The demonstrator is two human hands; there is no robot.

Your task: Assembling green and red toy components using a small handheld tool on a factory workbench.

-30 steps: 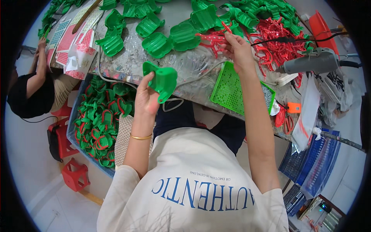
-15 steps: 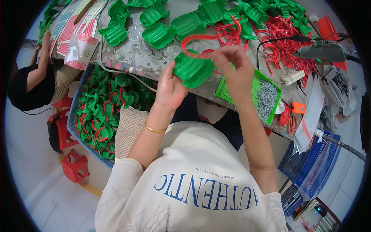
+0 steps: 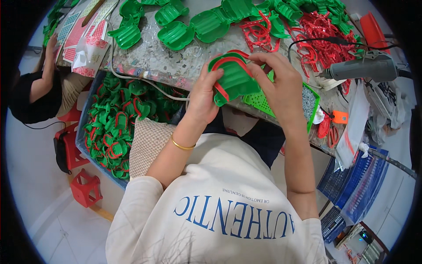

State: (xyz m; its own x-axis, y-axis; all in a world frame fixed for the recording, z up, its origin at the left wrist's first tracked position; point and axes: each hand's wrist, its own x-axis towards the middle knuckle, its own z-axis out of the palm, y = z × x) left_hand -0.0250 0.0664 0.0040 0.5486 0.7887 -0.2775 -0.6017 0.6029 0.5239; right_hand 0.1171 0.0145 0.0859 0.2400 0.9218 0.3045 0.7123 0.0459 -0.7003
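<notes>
Over the table's near edge, my left hand [image 3: 205, 90] grips a ribbed green plastic piece [image 3: 236, 82] by its left side, the thumb pressed on top. A curved red plastic strip [image 3: 223, 64] lies along the rim of that piece. At the piece's right side, my right hand [image 3: 274, 79] pinches the strip's other end; its fingertips partly cover the strip. Just beyond my right hand, a green perforated tray [image 3: 259, 104] holds small silver screws [image 3: 308, 104].
More green pieces [image 3: 176, 35] and a heap of red strips [image 3: 323, 37] lie on the table [image 3: 145, 57]. A grey electric screwdriver [image 3: 362, 68] sits at the right. Left of me, a blue bin [image 3: 83, 132] holds assembled pieces. Another person [image 3: 37, 94] works at far left.
The red strip, held above the green piece before, now lies against its rim. My hands have come together around the piece, which moved slightly right. The screwdriver appears lower and further left.
</notes>
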